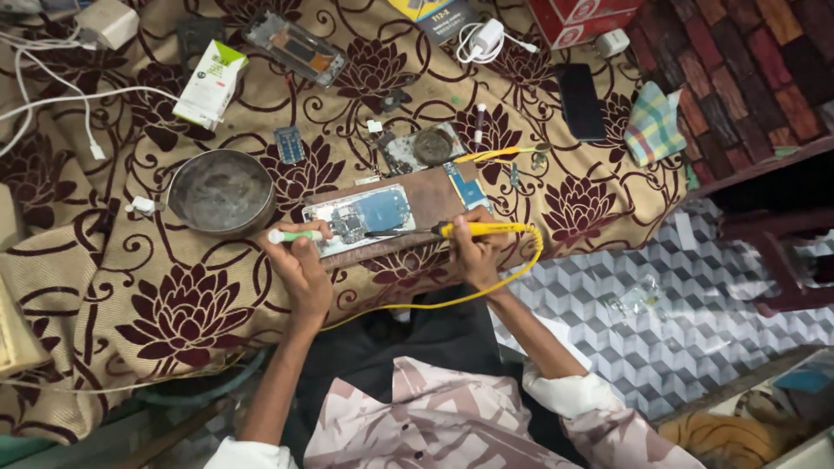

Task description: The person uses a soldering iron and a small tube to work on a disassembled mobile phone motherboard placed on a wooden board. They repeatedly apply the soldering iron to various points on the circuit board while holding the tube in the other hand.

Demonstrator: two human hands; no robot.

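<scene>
Centre of frame: opened phone point(360, 215) lies on a brown wooden board point(417, 204) atop the floral cloth point(174, 304). Left hand point(298, 260) is closed around a green-handled tool point(294, 235), tip at the phone's left edge. Right hand point(476, 252) is wrapped around a yellow soldering iron point(482, 229), tip pointing left toward the phone's right end, yellow cord looping lower right. Round metal bowl point(221, 191) sits just left of the board. Black phone point(580, 102) upper right, white box point(209, 84) upper left.

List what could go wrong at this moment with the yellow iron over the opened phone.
The soldering iron in the right hand works on the opened phone; a slip might damage nearby parts. Its yellow cord loops by the wrist and may tug the tip. The patterned cloth under the wooden board could scorch.
</scene>
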